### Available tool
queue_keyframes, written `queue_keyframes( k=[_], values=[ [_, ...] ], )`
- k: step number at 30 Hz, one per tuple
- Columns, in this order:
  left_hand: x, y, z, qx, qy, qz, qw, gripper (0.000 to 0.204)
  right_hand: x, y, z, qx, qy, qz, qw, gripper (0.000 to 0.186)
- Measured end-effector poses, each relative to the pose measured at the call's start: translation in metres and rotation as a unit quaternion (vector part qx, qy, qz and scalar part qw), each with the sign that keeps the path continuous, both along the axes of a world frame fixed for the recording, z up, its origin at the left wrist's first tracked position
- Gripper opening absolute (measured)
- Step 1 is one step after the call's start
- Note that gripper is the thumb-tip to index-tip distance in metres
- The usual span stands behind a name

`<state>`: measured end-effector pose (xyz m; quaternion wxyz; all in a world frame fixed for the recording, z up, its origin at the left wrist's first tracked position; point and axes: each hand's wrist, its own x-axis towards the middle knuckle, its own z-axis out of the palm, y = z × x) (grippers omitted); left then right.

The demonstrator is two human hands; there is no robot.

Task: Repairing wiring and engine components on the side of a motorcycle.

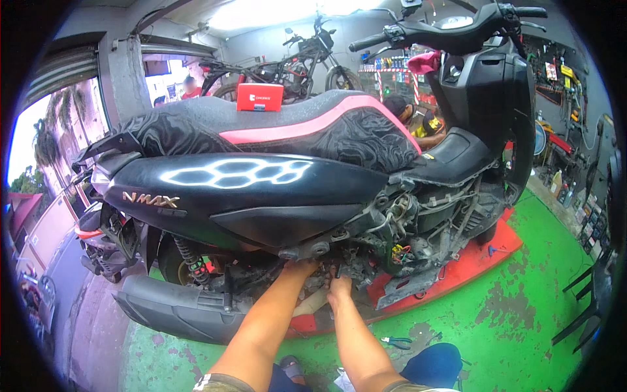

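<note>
A black scooter with a pink-striped seat fills the view, its side opened to bare frame and wiring. My left hand reaches into the grimy engine area below the side panel, fingers mostly hidden. My right hand is just right of it, fingers curled around a small dark piece I cannot make out. A beige cylindrical part lies below my hands. Left of them are the exhaust and a rear shock spring. A red box rests on the seat.
A red platform lies under the scooter on the green floor. Pliers lie by my knee. A black chair stands right. Behind are a motorcycle, a tool wall, a crouched person and another person.
</note>
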<state>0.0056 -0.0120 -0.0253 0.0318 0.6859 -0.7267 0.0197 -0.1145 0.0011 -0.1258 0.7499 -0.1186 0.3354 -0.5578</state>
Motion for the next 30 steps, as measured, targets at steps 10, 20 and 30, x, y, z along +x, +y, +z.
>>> queue_keyframes(
  k=[10, 20, 30],
  values=[
    [0.001, 0.008, 0.002, 0.014, 0.074, 0.077, 0.994, 0.066, 0.003, 0.009, 0.018, -0.153, 0.473, -0.195, 0.846, 0.035],
    [0.020, 0.000, -0.022, -0.054, 0.086, 0.046, 0.994, 0.068, 0.000, 0.011, 0.021, -0.259, 0.541, -0.133, 0.789, 0.033],
    [-0.014, 0.030, 0.035, 0.047, 0.097, 0.081, 0.991, 0.071, -0.007, 0.006, 0.024, -0.265, 0.563, -0.106, 0.776, 0.027]
  ],
)
